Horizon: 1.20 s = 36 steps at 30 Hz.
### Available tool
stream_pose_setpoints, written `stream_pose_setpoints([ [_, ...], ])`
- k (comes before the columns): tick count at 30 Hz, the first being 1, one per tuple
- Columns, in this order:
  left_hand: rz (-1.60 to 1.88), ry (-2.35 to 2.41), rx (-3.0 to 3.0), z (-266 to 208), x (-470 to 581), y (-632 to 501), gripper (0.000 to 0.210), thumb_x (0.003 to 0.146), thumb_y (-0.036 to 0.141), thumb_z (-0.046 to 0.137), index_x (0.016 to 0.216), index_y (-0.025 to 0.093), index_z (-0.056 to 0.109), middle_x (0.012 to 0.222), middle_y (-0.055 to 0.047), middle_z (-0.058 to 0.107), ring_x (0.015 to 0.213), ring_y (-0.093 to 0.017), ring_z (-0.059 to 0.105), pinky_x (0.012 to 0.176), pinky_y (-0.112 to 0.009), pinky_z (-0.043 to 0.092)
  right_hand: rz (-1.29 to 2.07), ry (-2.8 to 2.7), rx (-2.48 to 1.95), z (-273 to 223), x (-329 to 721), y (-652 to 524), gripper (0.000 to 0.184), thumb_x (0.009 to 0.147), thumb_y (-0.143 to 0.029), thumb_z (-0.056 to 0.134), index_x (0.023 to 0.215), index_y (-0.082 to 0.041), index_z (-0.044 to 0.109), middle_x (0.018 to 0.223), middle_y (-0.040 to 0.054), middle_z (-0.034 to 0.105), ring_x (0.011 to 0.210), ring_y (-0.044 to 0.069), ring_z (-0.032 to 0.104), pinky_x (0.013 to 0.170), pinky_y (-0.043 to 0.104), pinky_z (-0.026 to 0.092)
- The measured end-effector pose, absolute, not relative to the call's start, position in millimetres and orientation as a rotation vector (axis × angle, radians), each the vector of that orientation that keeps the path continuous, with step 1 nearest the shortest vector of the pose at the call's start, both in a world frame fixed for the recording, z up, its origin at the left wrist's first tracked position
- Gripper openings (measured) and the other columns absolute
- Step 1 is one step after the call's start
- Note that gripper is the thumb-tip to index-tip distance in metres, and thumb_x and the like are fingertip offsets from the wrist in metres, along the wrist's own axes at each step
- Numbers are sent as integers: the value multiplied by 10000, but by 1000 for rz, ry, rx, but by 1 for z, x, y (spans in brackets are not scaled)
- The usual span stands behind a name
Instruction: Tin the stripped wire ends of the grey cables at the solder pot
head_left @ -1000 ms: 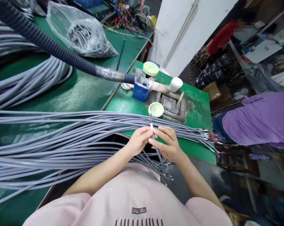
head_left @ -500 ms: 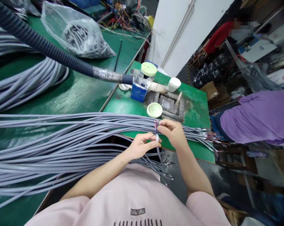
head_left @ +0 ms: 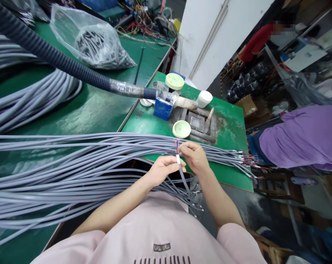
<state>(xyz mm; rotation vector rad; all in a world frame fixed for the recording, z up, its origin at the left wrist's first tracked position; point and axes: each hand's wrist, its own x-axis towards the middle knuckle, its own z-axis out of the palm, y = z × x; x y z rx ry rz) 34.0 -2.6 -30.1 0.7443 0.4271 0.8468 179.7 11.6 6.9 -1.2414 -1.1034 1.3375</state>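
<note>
Left hand (head_left: 163,169) is pinching one cable (head_left: 183,178) at its one white sleeve (head_left: 178,158). Right hand (head_left: 195,156) is curling its fingers beside several wires (head_left: 177,145); cannot tell whether it is gripping any. Cable end is pointing away from the body, between both hands. Grey cables (head_left: 121,143), too many to count, are running just beyond. Farther out, one dish (head_left: 181,129), one white tub (head_left: 204,99) and one blue box (head_left: 162,109) are sitting on the tabletop (head_left: 232,132).
</note>
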Motion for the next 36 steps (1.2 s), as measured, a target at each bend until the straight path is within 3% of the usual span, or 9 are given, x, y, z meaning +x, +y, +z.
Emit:
stream_pose_setpoints([
  [4, 875, 433, 585, -28, 33, 2, 348, 594, 419, 850, 755, 131, 740, 648, -44, 696, 598, -120, 609, 637, -234, 481, 755, -1578, -1268, 7, 189, 0, 98, 836, -259, 630, 839, -220, 720, 806, 30, 697, 773, 168, 641, 750, 333, 521],
  [8, 894, 412, 481, -24, 31, 7, 322, 605, 383, 851, 760, 127, 732, 635, -27, 675, 578, -103, 601, 588, -205, 475, 137, -2064, -1015, 13, 201, -19, 333, 867, -116, 541, 1136, -274, 656, 1119, 74, 670, 1045, 208, 606, 895, 399, 500],
  [12, 898, 406, 453, -20, 35, 10, 308, 632, 373, 834, 742, 111, 716, 635, -17, 658, 550, -83, 571, 533, -184, 461, -141, -2332, -868, 13, 203, -26, 348, 862, -156, 591, 1174, -304, 637, 1247, 73, 630, 1183, 230, 533, 951, 426, 483],
  [15, 911, 422, 554, -17, 35, 9, 335, 699, 411, 779, 881, 136, 720, 693, -25, 691, 604, -115, 614, 582, -224, 499, -210, -2310, -866, 17, 207, -20, 315, 882, -257, 606, 1191, -312, 621, 1186, 57, 674, 1173, 230, 547, 955, 437, 487],
  [18, 1003, 577, 878, -15, 29, 8, 335, 790, 395, 698, 1025, 156, 700, 845, -63, 743, 792, -168, 678, 788, -307, 527, -199, -2115, -980, 28, 217, -4, 314, 904, -257, 569, 1212, -299, 611, 1141, 56, 698, 1134, 239, 587, 931, 447, 503],
  [23, 1120, 920, 1751, -22, 12, 11, 242, 850, 298, 624, 1045, 173, 692, 1022, -91, 734, 994, -222, 649, 961, -413, 447, -165, -1732, -1263, 41, 232, 28, 207, 927, -269, 525, 1041, -245, 696, 984, 57, 715, 985, 211, 644, 874, 380, 523],
  [30, 1014, 983, 2213, -41, 9, 15, 247, 906, 292, 548, 1111, 192, 642, 1139, -71, 706, 1150, -214, 594, 1102, -476, 305, -86, -1793, -1360, 28, 234, 52, 208, 925, -333, 532, 980, -232, 705, 958, 65, 696, 938, 195, 646, 859, 350, 513],
  [36, 1013, 988, 2250, -44, 10, 15, 234, 913, 289, 536, 1101, 197, 641, 1151, -70, 704, 1154, -208, 595, 1104, -477, 302, -38, -1863, -1413, 21, 230, 56, 230, 930, -363, 518, 982, -239, 704, 966, 66, 687, 948, 198, 641, 861, 356, 500],
])
